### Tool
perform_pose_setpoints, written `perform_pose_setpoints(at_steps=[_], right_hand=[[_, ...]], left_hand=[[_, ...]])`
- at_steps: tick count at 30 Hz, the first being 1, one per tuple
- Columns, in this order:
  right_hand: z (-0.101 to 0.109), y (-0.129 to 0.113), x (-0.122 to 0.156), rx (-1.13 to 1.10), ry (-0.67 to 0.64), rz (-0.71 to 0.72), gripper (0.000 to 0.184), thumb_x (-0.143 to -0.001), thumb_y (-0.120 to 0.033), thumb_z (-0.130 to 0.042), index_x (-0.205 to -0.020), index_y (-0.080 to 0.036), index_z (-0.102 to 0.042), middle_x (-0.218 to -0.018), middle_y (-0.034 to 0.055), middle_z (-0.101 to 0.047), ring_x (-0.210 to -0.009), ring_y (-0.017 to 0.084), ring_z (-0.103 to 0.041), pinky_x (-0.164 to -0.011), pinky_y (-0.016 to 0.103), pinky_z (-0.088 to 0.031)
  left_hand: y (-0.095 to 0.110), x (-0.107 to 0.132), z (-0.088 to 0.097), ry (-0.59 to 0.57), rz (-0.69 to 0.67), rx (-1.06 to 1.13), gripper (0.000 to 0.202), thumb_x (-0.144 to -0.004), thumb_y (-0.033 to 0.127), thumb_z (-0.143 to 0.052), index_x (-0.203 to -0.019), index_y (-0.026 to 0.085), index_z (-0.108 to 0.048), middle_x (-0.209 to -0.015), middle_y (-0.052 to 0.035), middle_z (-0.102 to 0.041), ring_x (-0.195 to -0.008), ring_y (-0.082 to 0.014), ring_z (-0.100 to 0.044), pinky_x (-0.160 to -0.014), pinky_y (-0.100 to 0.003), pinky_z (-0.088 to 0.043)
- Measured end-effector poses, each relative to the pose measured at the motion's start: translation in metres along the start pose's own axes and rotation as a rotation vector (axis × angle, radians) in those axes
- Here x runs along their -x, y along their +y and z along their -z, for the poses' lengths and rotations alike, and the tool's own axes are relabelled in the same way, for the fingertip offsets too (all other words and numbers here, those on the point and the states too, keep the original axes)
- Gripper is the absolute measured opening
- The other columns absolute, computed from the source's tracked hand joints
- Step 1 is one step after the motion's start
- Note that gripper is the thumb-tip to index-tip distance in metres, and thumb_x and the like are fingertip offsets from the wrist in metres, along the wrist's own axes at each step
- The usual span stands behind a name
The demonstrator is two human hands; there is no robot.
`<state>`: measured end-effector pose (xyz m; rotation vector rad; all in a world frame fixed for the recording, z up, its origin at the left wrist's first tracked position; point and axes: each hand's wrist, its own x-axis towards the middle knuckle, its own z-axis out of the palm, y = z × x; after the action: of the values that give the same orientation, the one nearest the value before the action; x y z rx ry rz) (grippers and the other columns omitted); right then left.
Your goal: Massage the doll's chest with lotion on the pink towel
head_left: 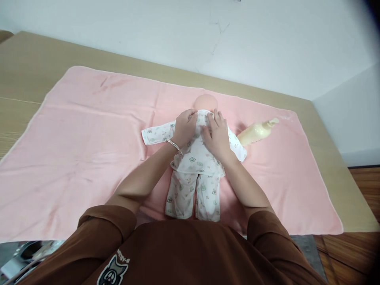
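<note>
A baby doll lies on a pink blanket [103, 118], its bald head [206, 102] pointing away from me. It wears a white printed top [197, 158] with long sleeves spread to both sides, and matching trousers [181, 194]. At the left of the collar, my left hand [186, 126] has its fingers bent in on the top's fabric; a silver bangle circles that wrist. My right hand [217, 136] rests on the top's right chest and shoulder, fingers spread and thumb apart. Both hands partly cover the neckline, and the doll's face cannot be made out.
A pale yellow pump bottle [255, 132] stands on the blanket beside the doll's right-side sleeve. Beneath the blanket is a wooden table [124, 61] against a white wall [166, 35]. Some dark and white items [29, 251] sit below the table's near left edge.
</note>
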<state>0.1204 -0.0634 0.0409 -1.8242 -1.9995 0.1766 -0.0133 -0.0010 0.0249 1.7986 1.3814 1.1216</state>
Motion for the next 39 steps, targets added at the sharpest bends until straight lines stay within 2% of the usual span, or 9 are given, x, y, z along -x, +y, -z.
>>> perform_pose_setpoints(at_steps=[4, 9, 14, 21, 31, 39], right_hand=[[0.001, -0.001, 0.000, 0.017, -0.078, 0.006, 0.053, -0.102, -0.037, -0.035, -0.149, -0.014, -0.044, -0.164, 0.0168, -0.030, -0.154, 0.035, -0.020, -0.122, 0.064, -0.016], [0.000, 0.000, 0.001, -0.034, 0.007, 0.033, 0.054, -0.101, -0.036, -0.035, -0.152, -0.016, -0.040, -0.166, 0.0148, -0.025, -0.156, 0.032, -0.016, -0.123, 0.063, -0.015], [-0.014, 0.002, -0.001, 0.015, -0.034, 0.038, 0.054, -0.098, -0.027, -0.038, -0.149, -0.010, -0.045, -0.163, 0.0172, -0.032, -0.154, 0.033, -0.022, -0.124, 0.060, -0.016], [-0.030, 0.008, 0.001, -0.032, 0.088, 0.035, 0.051, -0.097, -0.027, -0.039, -0.145, -0.016, -0.050, -0.161, 0.0118, -0.039, -0.152, 0.028, -0.028, -0.124, 0.058, -0.017], [-0.043, 0.015, 0.003, -0.090, 0.232, 0.053, 0.044, -0.095, -0.026, -0.044, -0.135, -0.017, -0.060, -0.152, 0.0103, -0.052, -0.148, 0.026, -0.038, -0.125, 0.052, -0.020], [-0.047, 0.017, 0.002, -0.096, 0.266, 0.040, 0.042, -0.095, -0.025, -0.043, -0.131, -0.016, -0.064, -0.152, 0.0105, -0.052, -0.147, 0.024, -0.040, -0.125, 0.047, -0.024]], left_hand=[[0.002, 0.001, 0.001, -0.010, 0.002, -0.004, 0.032, -0.096, 0.028, -0.038, -0.106, 0.020, -0.067, -0.113, -0.0047, -0.074, -0.105, -0.0182, -0.066, -0.096, -0.030, -0.052], [0.001, 0.000, 0.001, 0.021, 0.000, 0.068, 0.026, -0.093, 0.027, -0.045, -0.100, 0.021, -0.069, -0.107, -0.0035, -0.075, -0.101, -0.0189, -0.067, -0.095, -0.031, -0.052], [-0.005, -0.001, -0.005, 0.036, -0.005, 0.070, 0.025, -0.092, 0.024, -0.045, -0.098, 0.020, -0.070, -0.109, -0.0064, -0.075, -0.103, -0.0211, -0.067, -0.097, -0.035, -0.051], [-0.015, 0.002, -0.017, 0.022, -0.094, -0.130, 0.030, -0.092, 0.018, -0.043, -0.105, 0.016, -0.069, -0.118, -0.0120, -0.073, -0.113, -0.0247, -0.063, -0.107, -0.040, -0.045], [-0.022, 0.000, -0.024, 0.055, -0.124, -0.187, 0.026, -0.090, 0.016, -0.043, -0.099, 0.020, -0.067, -0.111, -0.0092, -0.073, -0.109, -0.0240, -0.063, -0.104, -0.039, -0.046], [-0.024, -0.004, -0.026, 0.036, -0.133, -0.268, 0.028, -0.090, 0.018, -0.042, -0.102, 0.017, -0.067, -0.114, -0.0135, -0.071, -0.110, -0.0281, -0.061, -0.104, -0.044, -0.045]])
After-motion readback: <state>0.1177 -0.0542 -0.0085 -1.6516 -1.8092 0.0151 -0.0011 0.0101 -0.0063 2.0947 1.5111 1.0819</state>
